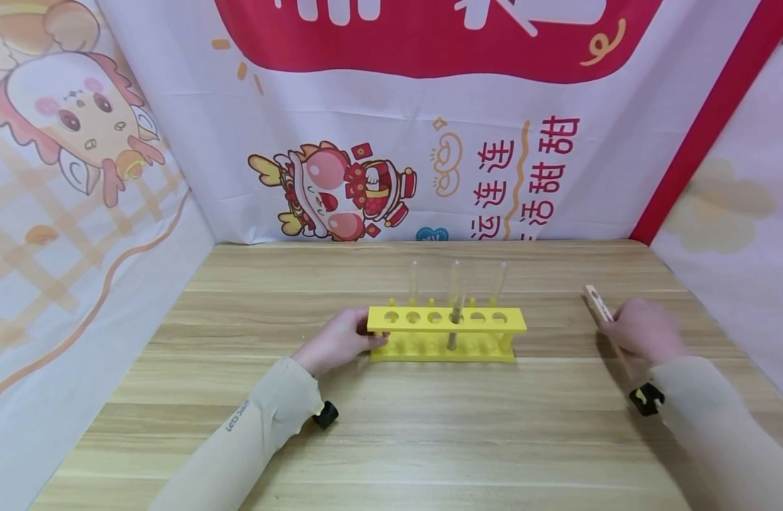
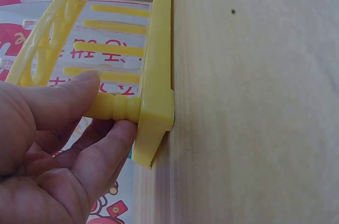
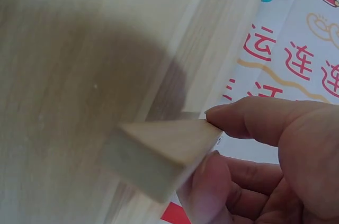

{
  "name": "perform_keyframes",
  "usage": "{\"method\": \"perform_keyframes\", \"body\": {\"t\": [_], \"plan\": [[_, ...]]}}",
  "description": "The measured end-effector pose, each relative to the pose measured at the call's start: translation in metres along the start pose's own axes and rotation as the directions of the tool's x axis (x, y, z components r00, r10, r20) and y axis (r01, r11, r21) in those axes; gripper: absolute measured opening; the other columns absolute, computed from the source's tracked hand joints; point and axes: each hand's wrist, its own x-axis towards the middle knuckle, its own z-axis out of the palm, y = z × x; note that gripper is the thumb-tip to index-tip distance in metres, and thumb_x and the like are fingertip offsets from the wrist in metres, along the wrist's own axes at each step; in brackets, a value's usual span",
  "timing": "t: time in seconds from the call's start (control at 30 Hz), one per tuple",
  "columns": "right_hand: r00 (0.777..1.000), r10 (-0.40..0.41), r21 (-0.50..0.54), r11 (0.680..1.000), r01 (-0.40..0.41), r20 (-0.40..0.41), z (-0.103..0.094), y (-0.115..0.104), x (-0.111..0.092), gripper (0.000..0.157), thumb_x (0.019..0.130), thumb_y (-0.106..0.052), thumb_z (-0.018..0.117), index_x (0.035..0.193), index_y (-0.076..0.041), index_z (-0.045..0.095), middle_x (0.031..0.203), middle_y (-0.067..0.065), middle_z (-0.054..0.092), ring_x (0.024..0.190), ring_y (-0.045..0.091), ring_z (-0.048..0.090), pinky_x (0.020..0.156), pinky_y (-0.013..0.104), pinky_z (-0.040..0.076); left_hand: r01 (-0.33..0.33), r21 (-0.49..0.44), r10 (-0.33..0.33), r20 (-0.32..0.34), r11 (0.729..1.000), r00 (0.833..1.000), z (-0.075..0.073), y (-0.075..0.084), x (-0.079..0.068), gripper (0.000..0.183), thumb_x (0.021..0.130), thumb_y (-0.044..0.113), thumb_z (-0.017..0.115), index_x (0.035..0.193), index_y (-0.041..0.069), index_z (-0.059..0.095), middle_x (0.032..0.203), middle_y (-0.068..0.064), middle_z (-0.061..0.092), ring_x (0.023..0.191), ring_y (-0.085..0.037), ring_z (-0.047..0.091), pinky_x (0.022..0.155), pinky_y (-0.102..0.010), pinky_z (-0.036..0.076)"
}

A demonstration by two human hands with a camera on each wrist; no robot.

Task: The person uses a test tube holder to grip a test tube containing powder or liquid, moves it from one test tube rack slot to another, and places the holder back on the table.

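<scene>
A yellow test tube rack point(image 1: 442, 327) stands on the table in the head view. My left hand point(image 1: 336, 343) grips its left end; in the left wrist view, thumb and fingers pinch the ridged end post point(image 2: 114, 106) just above the base. One test tube with grey contents point(image 1: 453, 335) stands in a hole of the rack. Behind it, clear test tubes point(image 1: 414, 280) rise over the back pegs. At the right, my right hand point(image 1: 643, 330) pinches a wooden test tube holder point(image 1: 597, 301) between thumb and fingers. Its blunt wooden end point(image 3: 143, 163) faces the right wrist camera.
The wood-grain table point(image 1: 468, 433) reaches back to a printed cloth point(image 1: 378, 99). More printed cloth point(image 1: 110, 284) hangs along the left side, and another sheet on the right. Small black devices point(image 1: 326, 414) sit at both wrists.
</scene>
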Motion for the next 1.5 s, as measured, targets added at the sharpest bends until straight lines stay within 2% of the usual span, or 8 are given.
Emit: {"method": "perform_keyframes", "body": {"t": [0.33,0.7,0.97,1.13,1.23,1.37,1.4,1.5], "plan": [[1.0,-0.02,-0.018,1.0,0.02,-0.024,0.008,0.002,0.003,0.032,0.09,-0.022,0.066,0.061,-0.009,0.062,0.057,0.002,0.053,0.055,0.021,0.049,0.052,0.033,0.038,0.001,0.0,-0.001,0.0,1.0,1.0,0.0,0.0,0.0,0.018,0.093,0.017,0.071,0.11,0.018,0.069,0.109,0.004,0.068,0.096,-0.018,0.059,0.091,-0.039,0.048],[0.997,-0.043,0.0,0.999,0.043,-0.071,0.01,0.002,0.003,0.026,0.088,-0.025,0.069,0.071,-0.005,0.07,0.062,0.002,0.057,0.059,0.022,0.05,0.055,0.035,0.039,0.015,0.0,-0.015,0.003,1.0,1.0,-0.001,-0.001,0.0,0.022,0.093,0.019,0.071,0.115,0.02,0.068,0.111,0.005,0.068,0.096,-0.018,0.06,0.091,-0.04,0.049],[0.999,0.023,0.064,0.998,-0.024,0.026,0.006,0.005,-0.004,0.036,0.095,-0.032,0.06,0.072,-0.006,0.069,0.058,0.0,0.055,0.056,0.019,0.052,0.051,0.033,0.04,0.026,-0.003,-0.026,-0.001,1.0,1.0,-0.001,-0.002,0.0,0.023,0.093,0.02,0.072,0.115,0.023,0.068,0.111,0.007,0.067,0.099,-0.019,0.06,0.094,-0.041,0.048],[0.997,0.048,0.037,0.998,-0.051,0.066,0.001,0.005,-0.009,0.044,0.099,-0.038,0.053,0.069,-0.008,0.067,0.056,0.001,0.052,0.056,0.019,0.05,0.052,0.033,0.038,0.022,-0.009,-0.021,0.005,1.0,1.0,-0.003,-0.004,0.0,0.023,0.092,0.019,0.073,0.114,0.022,0.068,0.111,0.006,0.067,0.099,-0.02,0.06,0.093,-0.041,0.048],[0.999,0.028,0.009,1.0,-0.029,0.038,-0.002,0.003,-0.011,0.049,0.1,-0.043,0.051,0.084,-0.002,0.071,0.068,0.009,0.062,0.065,0.028,0.058,0.056,0.039,0.043,0.01,-0.015,-0.01,0.014,1.0,1.0,-0.005,-0.007,-0.001,0.021,0.092,0.018,0.072,0.113,0.019,0.068,0.112,0.004,0.067,0.098,-0.02,0.06,0.091,-0.04,0.049],[1.0,0.015,-0.003,1.0,-0.015,-0.001,-0.007,-0.002,-0.014,0.058,0.099,-0.051,0.052,0.111,0.003,0.07,0.104,0.027,0.066,0.091,0.045,0.06,0.066,0.05,0.048,0.003,-0.036,-0.002,0.029,0.999,1.0,-0.008,-0.01,-0.003,0.026,0.091,0.015,0.074,0.116,0.017,0.067,0.113,0.001,0.068,0.097,-0.02,0.061,0.088,-0.037,0.051],[1.0,0.012,-0.006,1.0,-0.012,-0.012,-0.007,-0.003,-0.015,0.06,0.098,-0.053,0.053,0.114,0.002,0.069,0.112,0.031,0.064,0.096,0.049,0.059,0.066,0.052,0.048,0.005,-0.044,-0.003,0.033,0.999,0.999,-0.009,-0.01,-0.004,0.029,0.09,0.015,0.075,0.118,0.017,0.067,0.114,0.001,0.068,0.097,-0.019,0.061,0.088,-0.037,0.051],[0.999,-0.022,-0.009,1.0,0.022,-0.027,-0.009,-0.008,-0.02,0.06,0.097,-0.055,0.054,0.115,0.0,0.07,0.114,0.032,0.063,0.098,0.051,0.058,0.065,0.051,0.049,0.003,-0.055,0.0,0.049,0.998,0.999,-0.012,-0.011,-0.008,0.037,0.088,0.015,0.077,0.123,0.017,0.065,0.114,-0.001,0.068,0.099,-0.019,0.062,0.089,-0.037,0.051]]}}
